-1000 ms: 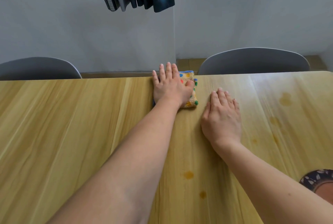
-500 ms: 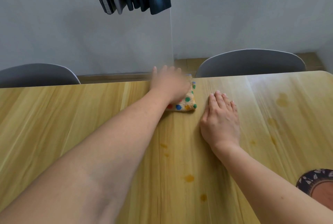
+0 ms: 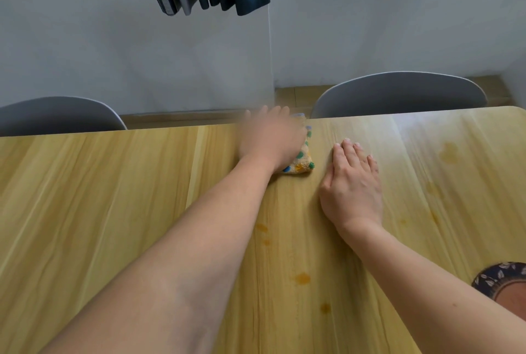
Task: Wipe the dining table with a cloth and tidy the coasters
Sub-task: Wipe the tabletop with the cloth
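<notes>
Wiping step: left hand [image 3: 270,137] flat on cloth [image 3: 301,160] at far edge; right hand [image 3: 353,185] flat on table [image 3: 113,211]; near stains [image 3: 302,278] next

On the bench [image 3: 113,211], the cloth [image 3: 301,161] lies at the far edge under the left hand [image 3: 270,140], the right hand [image 3: 353,183] flat just beside it, two chairs [image 3: 398,91] behind.

Left hand [image 3: 270,137] slid cloth [image 3: 301,160] slightly toward table edge.
</notes>
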Demonstrator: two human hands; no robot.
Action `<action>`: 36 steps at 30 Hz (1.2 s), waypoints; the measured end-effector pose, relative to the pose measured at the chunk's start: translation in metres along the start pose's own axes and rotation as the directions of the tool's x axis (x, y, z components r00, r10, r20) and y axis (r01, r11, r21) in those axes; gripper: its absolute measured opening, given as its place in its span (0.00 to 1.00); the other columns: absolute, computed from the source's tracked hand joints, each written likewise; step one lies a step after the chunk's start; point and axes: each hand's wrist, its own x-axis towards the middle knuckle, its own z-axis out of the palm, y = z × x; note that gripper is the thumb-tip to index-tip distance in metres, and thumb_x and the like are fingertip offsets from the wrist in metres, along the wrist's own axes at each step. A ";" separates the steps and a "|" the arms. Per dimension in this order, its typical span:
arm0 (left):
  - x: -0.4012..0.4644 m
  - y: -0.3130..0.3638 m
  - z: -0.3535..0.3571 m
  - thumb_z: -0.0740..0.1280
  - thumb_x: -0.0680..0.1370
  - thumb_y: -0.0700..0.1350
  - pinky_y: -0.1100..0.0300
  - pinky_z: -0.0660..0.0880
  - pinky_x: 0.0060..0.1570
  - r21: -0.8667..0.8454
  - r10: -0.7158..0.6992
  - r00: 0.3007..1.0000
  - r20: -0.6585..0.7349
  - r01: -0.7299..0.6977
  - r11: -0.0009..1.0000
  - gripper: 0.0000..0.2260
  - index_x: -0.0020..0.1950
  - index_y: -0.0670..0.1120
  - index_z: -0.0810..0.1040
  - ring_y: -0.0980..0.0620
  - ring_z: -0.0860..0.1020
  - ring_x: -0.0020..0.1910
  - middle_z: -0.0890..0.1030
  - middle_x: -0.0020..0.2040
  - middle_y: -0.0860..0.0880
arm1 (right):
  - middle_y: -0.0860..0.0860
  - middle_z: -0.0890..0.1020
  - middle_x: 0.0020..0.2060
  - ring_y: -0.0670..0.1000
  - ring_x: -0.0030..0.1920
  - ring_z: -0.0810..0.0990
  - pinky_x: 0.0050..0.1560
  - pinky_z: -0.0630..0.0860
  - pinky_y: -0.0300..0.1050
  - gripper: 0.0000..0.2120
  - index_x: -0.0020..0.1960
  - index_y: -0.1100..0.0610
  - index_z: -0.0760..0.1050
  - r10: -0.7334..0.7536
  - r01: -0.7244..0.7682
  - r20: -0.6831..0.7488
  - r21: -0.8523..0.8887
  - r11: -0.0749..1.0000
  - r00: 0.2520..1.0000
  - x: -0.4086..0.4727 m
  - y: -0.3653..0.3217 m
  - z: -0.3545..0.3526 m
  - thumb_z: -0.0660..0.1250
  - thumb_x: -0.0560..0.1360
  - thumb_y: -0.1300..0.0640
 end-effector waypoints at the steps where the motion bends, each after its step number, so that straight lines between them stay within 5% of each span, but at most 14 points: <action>1: -0.002 0.001 0.001 0.44 0.81 0.64 0.41 0.41 0.76 -0.005 -0.007 1.000 0.000 0.007 1.000 0.32 0.81 0.49 0.50 0.49 0.47 0.80 0.53 0.81 0.51 | 0.52 0.58 0.77 0.51 0.78 0.53 0.77 0.45 0.48 0.25 0.77 0.56 0.59 0.001 -0.001 0.003 0.005 1.000 1.000 0.000 0.001 0.000 0.50 0.80 0.54; 16: -0.052 0.012 0.012 0.44 0.81 0.64 0.43 0.35 0.75 -0.008 -0.038 0.999 -0.001 0.038 0.999 0.33 0.81 0.48 0.42 0.49 0.38 0.79 0.42 0.81 0.50 | 0.53 0.58 0.77 0.52 0.77 0.53 0.77 0.48 0.51 0.25 0.77 0.57 0.58 -0.037 0.036 0.042 0.028 0.999 0.998 0.000 0.003 -0.005 0.49 0.80 0.55; 22: -0.077 0.011 0.014 0.44 0.81 0.64 0.42 0.35 0.75 -0.013 -0.044 0.999 -0.004 0.044 0.999 0.33 0.81 0.48 0.43 0.49 0.38 0.79 0.42 0.81 0.50 | 0.52 0.63 0.75 0.53 0.75 0.59 0.75 0.53 0.49 0.24 0.75 0.56 0.63 -0.214 0.215 0.047 -0.029 0.976 0.976 -0.033 0.006 -0.043 0.55 0.79 0.58; 28: -0.107 0.017 0.012 0.43 0.80 0.64 0.42 0.35 0.75 -0.007 -0.048 0.999 0.021 0.049 0.999 0.34 0.81 0.47 0.42 0.49 0.38 0.79 0.41 0.81 0.49 | 0.51 0.60 0.76 0.53 0.74 0.60 0.71 0.62 0.45 0.29 0.77 0.56 0.57 -0.296 0.336 0.367 -0.050 0.941 0.882 -0.090 0.033 -0.086 0.59 0.78 0.56; 33: -0.132 0.020 0.013 0.42 0.80 0.63 0.43 0.34 0.75 0.007 -0.053 0.998 0.031 0.053 0.999 0.34 0.81 0.47 0.40 0.49 0.36 0.79 0.39 0.81 0.49 | 0.51 0.53 0.77 0.55 0.76 0.56 0.74 0.59 0.49 0.47 0.79 0.56 0.44 -0.209 0.367 0.592 -0.158 0.917 0.778 -0.127 0.053 -0.099 0.66 0.73 0.38; 36: -0.145 0.022 0.015 0.41 0.80 0.64 0.43 0.33 0.75 0.019 -0.058 0.998 0.034 0.057 0.998 0.34 0.80 0.47 0.40 0.49 0.35 0.79 0.38 0.81 0.49 | 0.54 0.49 0.78 0.57 0.76 0.53 0.74 0.59 0.52 0.53 0.79 0.57 0.41 -0.167 0.413 0.664 -0.233 0.880 0.729 -0.143 0.057 -0.100 0.68 0.70 0.35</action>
